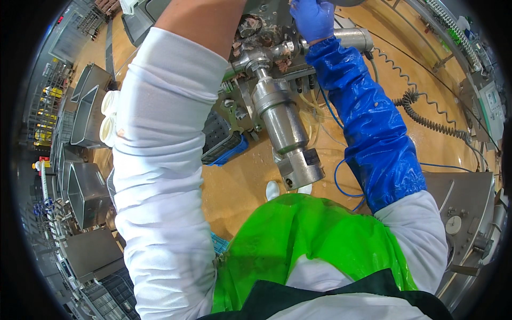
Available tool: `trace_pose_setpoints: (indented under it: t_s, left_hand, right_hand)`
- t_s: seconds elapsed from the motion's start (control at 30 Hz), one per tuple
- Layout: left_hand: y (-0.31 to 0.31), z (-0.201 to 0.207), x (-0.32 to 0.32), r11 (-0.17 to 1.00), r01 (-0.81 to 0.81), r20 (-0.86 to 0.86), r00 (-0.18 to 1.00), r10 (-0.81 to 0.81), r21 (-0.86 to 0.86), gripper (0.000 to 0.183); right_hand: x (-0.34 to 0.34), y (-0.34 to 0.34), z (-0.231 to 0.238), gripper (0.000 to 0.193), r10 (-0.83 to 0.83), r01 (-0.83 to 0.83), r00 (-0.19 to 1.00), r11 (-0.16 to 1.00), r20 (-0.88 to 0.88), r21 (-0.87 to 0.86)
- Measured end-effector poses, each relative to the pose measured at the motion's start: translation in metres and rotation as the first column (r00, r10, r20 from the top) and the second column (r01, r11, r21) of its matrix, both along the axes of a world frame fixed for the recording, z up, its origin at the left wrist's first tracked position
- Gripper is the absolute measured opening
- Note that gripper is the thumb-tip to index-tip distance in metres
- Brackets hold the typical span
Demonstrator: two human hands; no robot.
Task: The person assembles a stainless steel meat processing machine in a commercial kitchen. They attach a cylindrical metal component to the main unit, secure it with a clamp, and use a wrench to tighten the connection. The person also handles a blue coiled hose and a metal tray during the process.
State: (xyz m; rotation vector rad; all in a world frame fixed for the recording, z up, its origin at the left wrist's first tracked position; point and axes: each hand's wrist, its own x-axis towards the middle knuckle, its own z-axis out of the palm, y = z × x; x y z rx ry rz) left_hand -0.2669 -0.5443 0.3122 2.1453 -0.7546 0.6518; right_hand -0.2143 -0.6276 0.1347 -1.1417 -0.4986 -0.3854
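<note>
My right hand, in a blue glove with a wet blue sleeve cover, is at the top edge with its fingers curled closed. It is beside a rounded metal part at the top edge; what it grips, if anything, I cannot make out. My left arm, in a white sleeve pushed back from the bare forearm, reaches up past the top edge, so that hand is out of the picture. Between my arms is a steel machine with a thick metal cylinder pointing toward me. Scraps of what looks like raw meat cling around its upper pipes.
Below the machine, a dark perforated crate holds an open-end wrench. Blue hose loops near the floor; a coiled cable hangs at right. Steel bins line the left. A steel cabinet stands at right.
</note>
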Motion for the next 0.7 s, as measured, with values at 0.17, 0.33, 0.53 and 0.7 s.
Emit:
trace_pose_setpoints:
  t_s: [0.17,0.33,0.53,0.7]
  left_hand:
    - [0.018,-0.007,0.047,0.845,-0.24,0.63,0.765,-0.138,0.478,0.029]
    - [-0.016,-0.04,-0.016,0.991,-0.017,0.541,0.839,-0.06,0.136,0.022]
    - [-0.04,-0.047,-0.036,0.969,0.217,0.453,0.856,-0.248,0.121,0.026]
    - [-0.019,-0.036,0.01,0.985,0.148,0.109,0.984,-0.138,-0.09,0.025]
  right_hand:
    - [-0.016,-0.003,0.005,0.028,0.074,-0.076,0.979,0.997,-0.188,-0.007]
    - [-0.025,-0.004,-0.029,0.019,0.176,-0.183,0.983,0.971,0.059,0.154]
    - [-0.009,-0.028,-0.055,0.021,0.247,-0.274,0.887,0.962,0.391,0.014]
    - [-0.018,-0.008,-0.021,0.023,0.242,-0.24,0.97,0.956,0.012,0.17]
